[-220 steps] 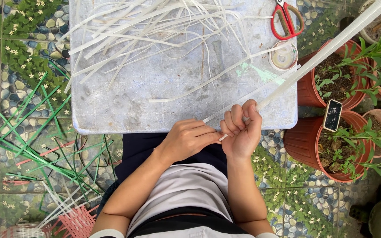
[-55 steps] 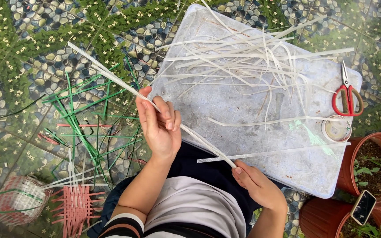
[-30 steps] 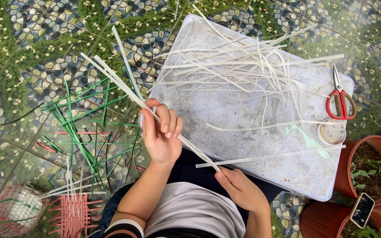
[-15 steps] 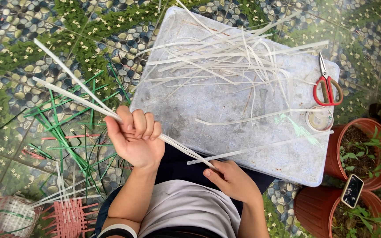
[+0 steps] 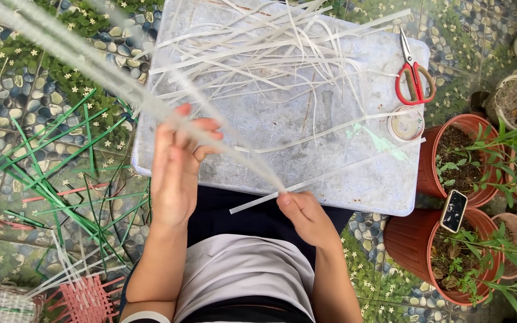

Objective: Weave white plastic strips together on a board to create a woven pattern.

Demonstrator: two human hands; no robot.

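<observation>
white strips (image 5: 121, 78): left hand (image 5: 178, 173) clasps them mid-length, right hand (image 5: 303, 212) pinches their lower end, over grey bench (image 5: 354, 173).

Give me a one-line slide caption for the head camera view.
Both hands, left hand and right hand, hold white strips over a grey board beside red scissors.

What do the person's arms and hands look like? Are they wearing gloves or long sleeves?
No gloves: the left hand and the right hand are both bare, with no rings, watch or bracelets showing. The forearms are bare too. Near the left elbow, at the picture's bottom edge, a pale sleeve cuff just peeks in. The right arm shows no sleeve before it leaves the picture.
</observation>
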